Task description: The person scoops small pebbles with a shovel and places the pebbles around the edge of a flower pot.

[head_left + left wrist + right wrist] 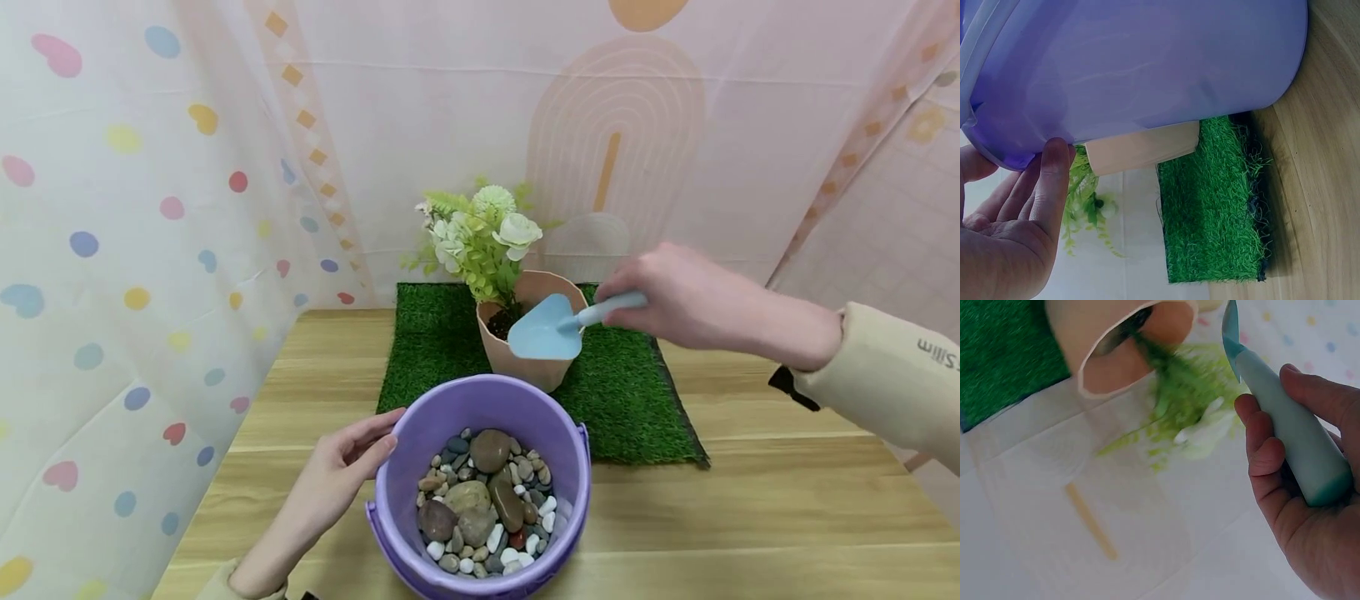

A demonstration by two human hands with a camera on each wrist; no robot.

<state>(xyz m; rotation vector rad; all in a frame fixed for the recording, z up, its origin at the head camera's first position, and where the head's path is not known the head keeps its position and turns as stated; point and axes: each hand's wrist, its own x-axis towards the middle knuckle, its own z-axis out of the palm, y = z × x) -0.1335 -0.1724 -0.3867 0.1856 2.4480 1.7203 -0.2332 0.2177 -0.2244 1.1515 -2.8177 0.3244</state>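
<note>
A light blue garden trowel is gripped by its handle in my right hand. Its blade overlaps the front rim of a peach flowerpot in the head view. In the pot, dark soil surrounds the stems of white flowers with green leaves. My left hand touches a purple bucket at the left of its rim, fingers and thumb outside the wall. Inside the bucket lie several large stones among small pebbles and white ones. The right wrist view shows fingers wrapped round the trowel handle.
Artificial grass lies under the pot, on a wooden table. The bucket stands in front of the pot, its purple handle folded down. Patterned cloth hangs behind and to the left.
</note>
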